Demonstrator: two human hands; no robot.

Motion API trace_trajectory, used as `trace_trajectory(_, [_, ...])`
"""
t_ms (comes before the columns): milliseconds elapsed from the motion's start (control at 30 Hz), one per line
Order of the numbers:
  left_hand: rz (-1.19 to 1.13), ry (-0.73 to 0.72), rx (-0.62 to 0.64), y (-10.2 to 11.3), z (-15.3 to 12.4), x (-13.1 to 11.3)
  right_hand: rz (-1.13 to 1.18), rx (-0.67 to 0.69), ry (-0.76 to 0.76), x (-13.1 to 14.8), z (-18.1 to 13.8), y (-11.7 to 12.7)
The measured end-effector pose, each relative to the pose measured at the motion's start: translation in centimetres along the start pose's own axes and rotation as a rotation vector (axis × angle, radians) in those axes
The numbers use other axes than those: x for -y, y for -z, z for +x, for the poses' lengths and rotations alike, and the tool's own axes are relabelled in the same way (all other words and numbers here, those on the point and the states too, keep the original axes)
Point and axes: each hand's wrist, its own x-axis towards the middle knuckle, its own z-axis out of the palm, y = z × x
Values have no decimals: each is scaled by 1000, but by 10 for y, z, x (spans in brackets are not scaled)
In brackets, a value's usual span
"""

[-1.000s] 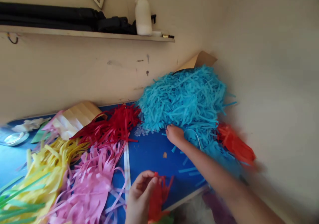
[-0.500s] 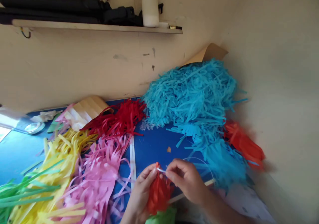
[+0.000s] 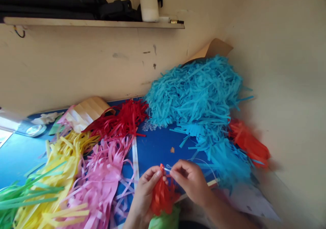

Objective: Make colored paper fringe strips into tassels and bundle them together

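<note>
My left hand [image 3: 150,185] pinches an orange-red paper tassel [image 3: 163,196] near its top, and its strips hang down below the fingers. Between thumb and finger, my right hand [image 3: 189,179] grips a thin white cord [image 3: 166,169] at the tassel's top. A small loop of the cord stands out between the hands. A fine line of it curves away behind the right hand towards the blue fringe. Under the tassel shows something light green [image 3: 165,219], partly hidden.
Blue paper fringe [image 3: 193,93] is heaped at the back right, with another orange-red tassel [image 3: 249,144] beside it. Red [image 3: 122,118], pink [image 3: 102,174], yellow [image 3: 51,174] and green fringes [image 3: 15,198] cover the left. A wall shelf [image 3: 94,22] carries a white bottle [image 3: 149,3].
My right hand has shifted slightly, and a small loop of cord now shows beside the tassel's top. The view has tilted down a little. My left hand keeps its pinch.
</note>
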Motion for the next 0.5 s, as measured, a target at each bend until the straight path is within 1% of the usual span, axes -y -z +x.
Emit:
trace_trajectory(67, [72, -78, -29, 1, -1, 2, -33, -7, -11, -2, 0, -2])
trace_trajectory(133, [207, -213, -52, 2, -3, 2, -41, 42, -7, -4, -1, -2])
trace_trajectory(233, [552, -504, -35, 3, -6, -1, -26, 126, -5, -5, -2, 1])
trace_trajectory(300, [793, -652, -19, 3, -7, -1, -34, 127, -16, -6, -2, 0])
trace_trajectory(367, [931, -699, -52, 4, -8, 2, -62, 120, -14, -8, -1, -4])
trace_trajectory(433, [924, -703, -133, 5, -6, 9, -86, 95, 39, -9, 1, -12])
trace_trajectory(500, [851, -696, -165, 8, -3, 17, -69, 45, 103, -9, 4, -14])
